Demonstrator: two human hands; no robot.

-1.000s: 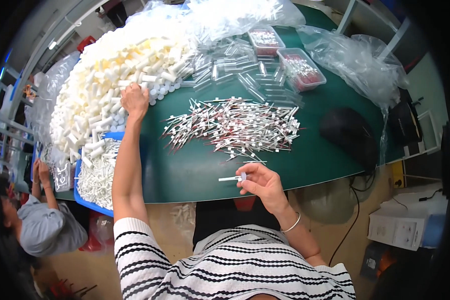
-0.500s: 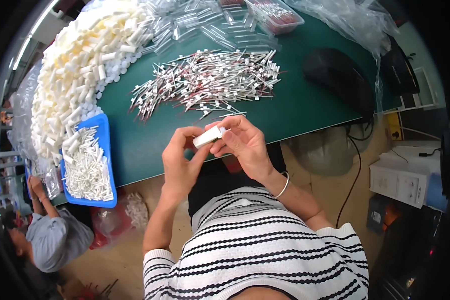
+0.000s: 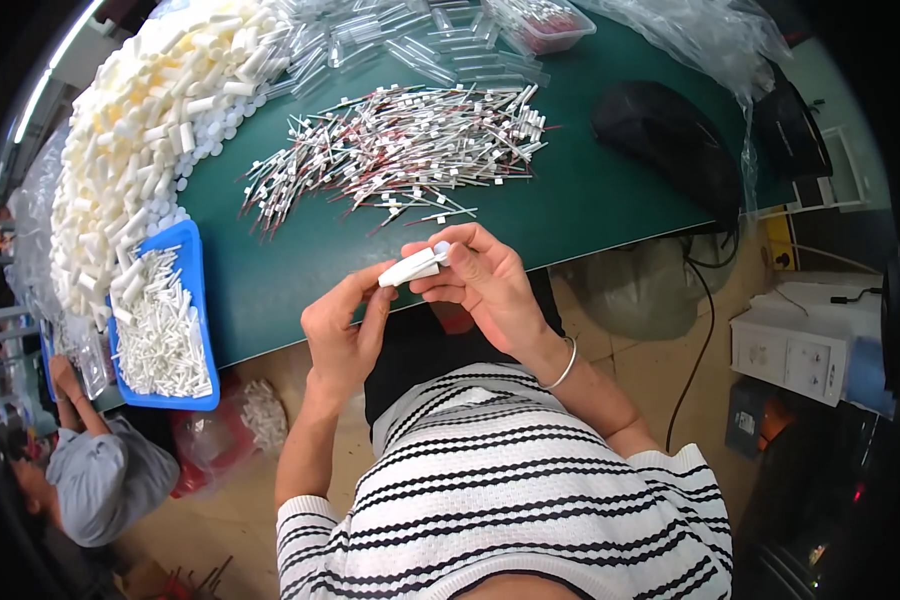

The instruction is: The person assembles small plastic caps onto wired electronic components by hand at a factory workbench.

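At the centre of the frame, here's the white tube [image 3: 409,268], left hand [image 3: 342,328] pinching its lower-left end, right hand [image 3: 490,292] pinching near the pale round piece [image 3: 442,250]. Looks light, probably softish, easily dented; gentle fingertips along its sides should suit.

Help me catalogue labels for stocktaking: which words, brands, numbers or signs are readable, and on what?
None can be read.
White carton: printing, too small to read.
Dark box: pale marking, too blurred to read.
Held white tube: no text visible.
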